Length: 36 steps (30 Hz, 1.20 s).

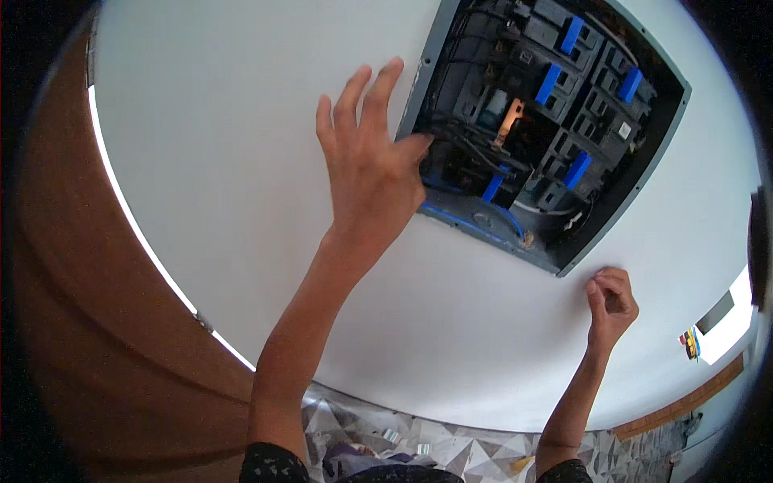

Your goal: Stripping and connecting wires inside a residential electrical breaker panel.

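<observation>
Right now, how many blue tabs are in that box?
5 blue tabs: one top, one just below, one far right, one lower right, one lower left. More may be hidden.

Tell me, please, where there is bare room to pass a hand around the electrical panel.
The white wall is bare from its left edge to the left hand, and below the electrical panel, between the left forearm and the right hand. Inside the panel it is crowded with circuit breakers, blue tabs and cables.
</observation>
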Motion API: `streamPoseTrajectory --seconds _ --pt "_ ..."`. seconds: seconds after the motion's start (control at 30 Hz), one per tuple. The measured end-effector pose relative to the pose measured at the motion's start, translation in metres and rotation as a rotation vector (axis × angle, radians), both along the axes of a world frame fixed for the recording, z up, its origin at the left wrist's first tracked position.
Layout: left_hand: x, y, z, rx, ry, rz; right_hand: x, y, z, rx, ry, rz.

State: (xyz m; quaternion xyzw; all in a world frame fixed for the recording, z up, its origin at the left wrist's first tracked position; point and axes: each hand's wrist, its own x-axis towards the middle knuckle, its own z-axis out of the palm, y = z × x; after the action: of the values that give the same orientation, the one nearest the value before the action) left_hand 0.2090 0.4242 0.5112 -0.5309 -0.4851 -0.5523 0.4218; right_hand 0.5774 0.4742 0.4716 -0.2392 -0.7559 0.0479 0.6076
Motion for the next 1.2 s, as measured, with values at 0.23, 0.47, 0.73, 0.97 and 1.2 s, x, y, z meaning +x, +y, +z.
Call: streamPoseTrajectory --seconds 0.23,0.47,0.73,0.97,1.2 --pt "-0.004 0.015 -0.001 0.092 0.018 -0.034 0.0 0.0 -0.002 -0.057 0.02 0.008" --pt "-0.01 0.022 -0.009 0.185 0.067 -0.041 -0.01 -0.006 0.003 -0.008 -0.01 -0.063" --pt "-0.02 0.026 -0.017 0.255 0.134 -0.084 -0.147 -0.078 0.018 0.656 -0.493 -0.023" --pt "-0.016 0.029 -0.024 0.358 -0.003 -0.164 -0.228 -0.052 0.078 0.705 -0.518 -0.137" --pt "-0.005 0.017 -0.038 0.384 -0.154 -0.185 -0.255 -0.005 0.078 0.903 -0.11 0.222"
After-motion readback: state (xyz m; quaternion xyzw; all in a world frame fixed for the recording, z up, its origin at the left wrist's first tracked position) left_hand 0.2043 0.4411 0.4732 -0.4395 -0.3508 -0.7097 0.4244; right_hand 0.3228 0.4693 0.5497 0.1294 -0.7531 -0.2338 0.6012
